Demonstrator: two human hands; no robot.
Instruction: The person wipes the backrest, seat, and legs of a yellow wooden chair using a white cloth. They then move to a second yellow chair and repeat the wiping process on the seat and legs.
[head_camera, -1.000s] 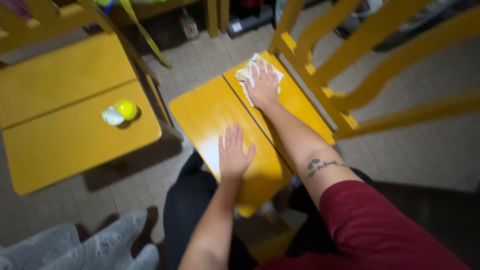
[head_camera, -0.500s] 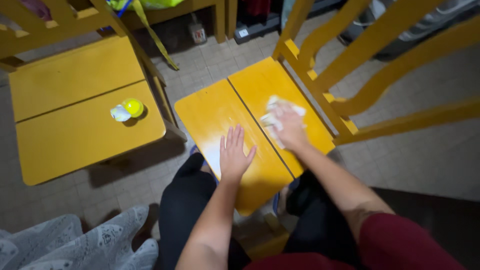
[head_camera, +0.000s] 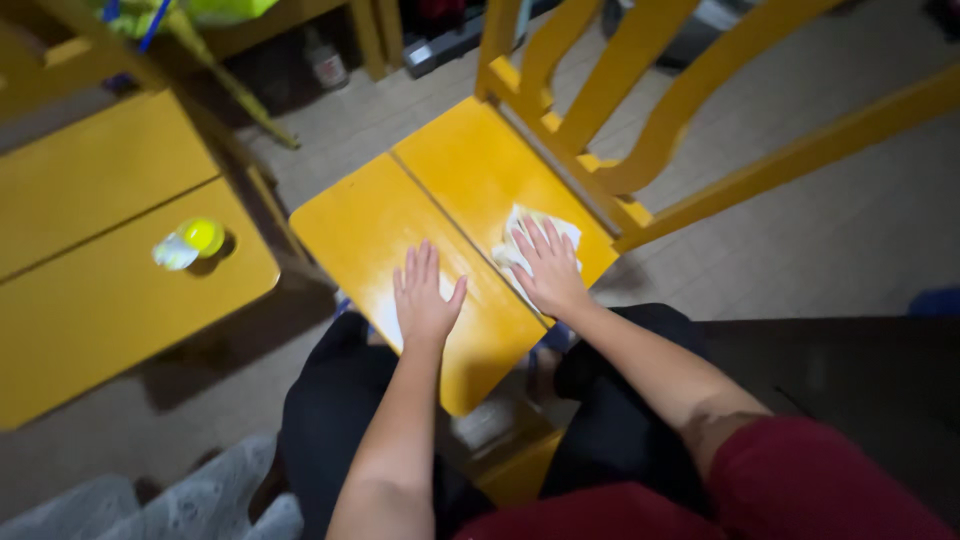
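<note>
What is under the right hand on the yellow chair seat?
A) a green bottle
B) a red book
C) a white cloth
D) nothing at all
C: the right hand lies flat on a white cloth spread on the yellow chair seat.

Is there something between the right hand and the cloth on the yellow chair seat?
No. The right hand lies flat on the white cloth, pressing it onto the chair seat. The left hand rests beside it on the seat, apart from the cloth.
</note>
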